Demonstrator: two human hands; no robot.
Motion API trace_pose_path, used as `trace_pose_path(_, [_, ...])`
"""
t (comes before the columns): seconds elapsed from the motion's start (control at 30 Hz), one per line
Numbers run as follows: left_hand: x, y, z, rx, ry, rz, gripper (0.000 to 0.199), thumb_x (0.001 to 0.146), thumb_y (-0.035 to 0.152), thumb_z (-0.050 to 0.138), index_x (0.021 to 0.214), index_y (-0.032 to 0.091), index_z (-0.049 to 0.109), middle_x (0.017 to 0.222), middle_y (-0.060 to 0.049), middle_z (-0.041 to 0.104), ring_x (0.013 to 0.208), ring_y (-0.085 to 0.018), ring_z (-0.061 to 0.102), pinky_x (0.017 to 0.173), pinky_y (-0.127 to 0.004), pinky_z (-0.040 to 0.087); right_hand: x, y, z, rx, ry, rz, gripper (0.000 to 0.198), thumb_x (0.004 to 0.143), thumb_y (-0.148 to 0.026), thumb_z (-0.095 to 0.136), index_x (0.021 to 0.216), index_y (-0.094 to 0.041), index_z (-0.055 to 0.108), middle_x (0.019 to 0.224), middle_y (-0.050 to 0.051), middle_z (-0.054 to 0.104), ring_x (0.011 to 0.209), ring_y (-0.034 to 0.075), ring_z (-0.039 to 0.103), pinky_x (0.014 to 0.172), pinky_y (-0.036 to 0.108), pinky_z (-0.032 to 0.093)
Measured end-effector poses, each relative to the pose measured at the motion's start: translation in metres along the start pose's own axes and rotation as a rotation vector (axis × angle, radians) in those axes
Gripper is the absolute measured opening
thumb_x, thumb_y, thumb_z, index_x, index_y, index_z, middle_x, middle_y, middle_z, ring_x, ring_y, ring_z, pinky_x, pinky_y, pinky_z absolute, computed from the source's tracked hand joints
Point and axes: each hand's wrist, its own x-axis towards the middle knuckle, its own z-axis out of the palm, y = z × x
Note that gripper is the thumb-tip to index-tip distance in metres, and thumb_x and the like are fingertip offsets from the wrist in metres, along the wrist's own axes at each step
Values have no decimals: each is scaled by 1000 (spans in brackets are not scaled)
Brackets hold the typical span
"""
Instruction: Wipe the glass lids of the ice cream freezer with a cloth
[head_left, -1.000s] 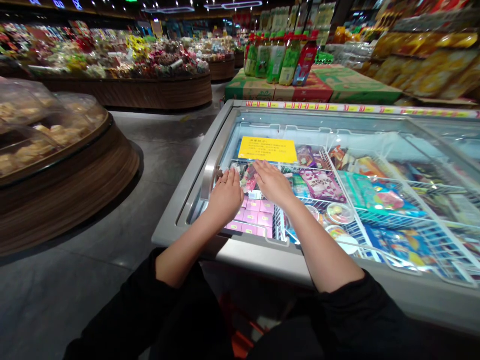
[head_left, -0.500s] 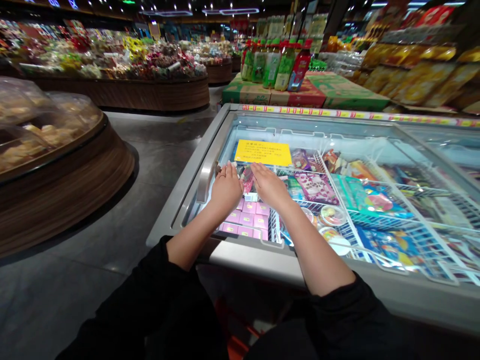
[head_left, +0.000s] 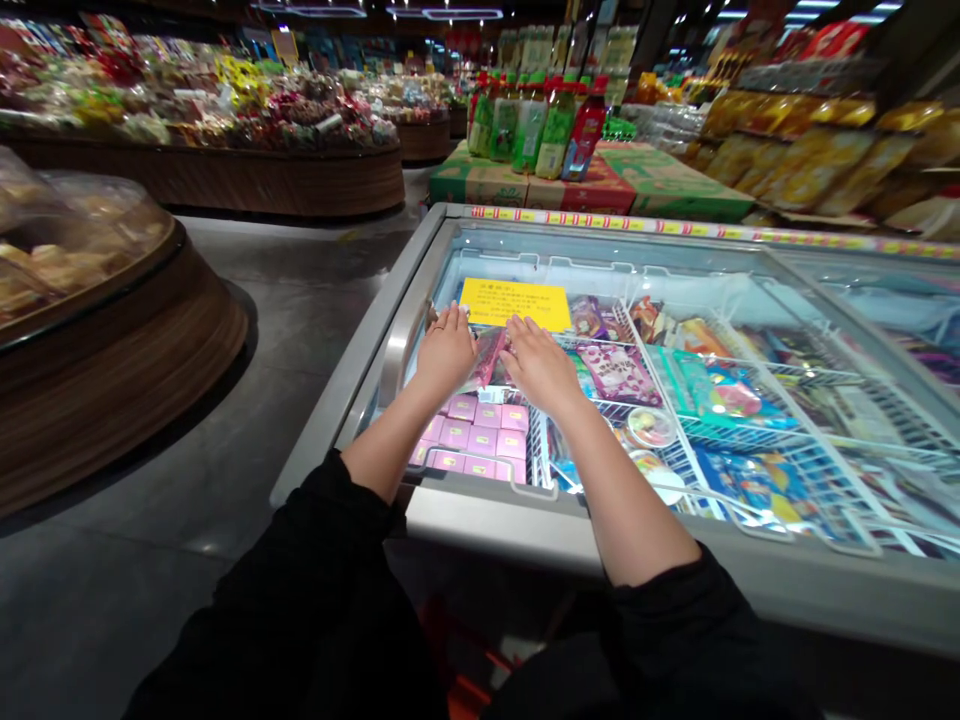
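Note:
My left hand lies palm down with its fingers stretched forward, over the sliding glass lid of a chest freezer. To its right is my right hand, also flat, fingers extended and thumb a little apart. Both appear to rest on the glass, with nothing held in either. Just beyond the fingertips is a yellow notice with printed text. A pink package shows between the hands, and small pink boxes lie below them. A curved metal handle stands close by my left hand.
Wire dividers separate frozen packs, among them a purple-white bag and a teal pack. Bottles stand on cartons behind the freezer. At left is a rounded wooden display stand, with grey floor between.
The view has shifted slightly, so the freezer and displays sit further left. Both hands stay flat over the lid, and the gap between them looks slightly wider.

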Motion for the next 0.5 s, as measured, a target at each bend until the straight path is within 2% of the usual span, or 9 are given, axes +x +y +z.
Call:
trace_pose_path(0.1, [-11, 3, 1, 24, -5, -27, 61, 109, 21, 36, 164, -6, 37, 172, -24, 37, 160, -34, 40, 130, -42, 36, 1, -1, 0, -8, -27, 28, 64, 111, -34, 35, 167, -2, 36, 177, 17, 32, 165, 27, 28, 136, 45, 20])
trace_pose_path(0.2, [-12, 6, 6, 5, -9, 46, 61, 109, 23, 37, 165, -2, 38, 173, -20, 38, 161, -32, 40, 130, -43, 35, 2, -2, 2, -6, -40, 32, 64, 111, -34, 34, 166, -2, 38, 176, 16, 33, 165, 27, 29, 136, 44, 21])
trace_pose_path(0.37, [15, 6, 11, -56, -15, 153, 60, 110, 23, 36, 166, 2, 39, 174, -17, 38, 162, -27, 36, 133, -40, 30, 4, 4, 7, 24, -42, 20, 64, 111, -35, 33, 166, -3, 40, 175, 17, 35, 164, 29, 31, 136, 45, 22])
trace_pose_path(0.5, [28, 4, 7, -56, 5, 68, 60, 110, 22, 35, 165, -1, 39, 172, -21, 38, 162, -29, 37, 132, -42, 32, 2, 11, 8, 44, -40, 1, 63, 111, -38, 34, 167, -8, 41, 175, 15, 38, 164, 27, 31, 136, 46, 24])
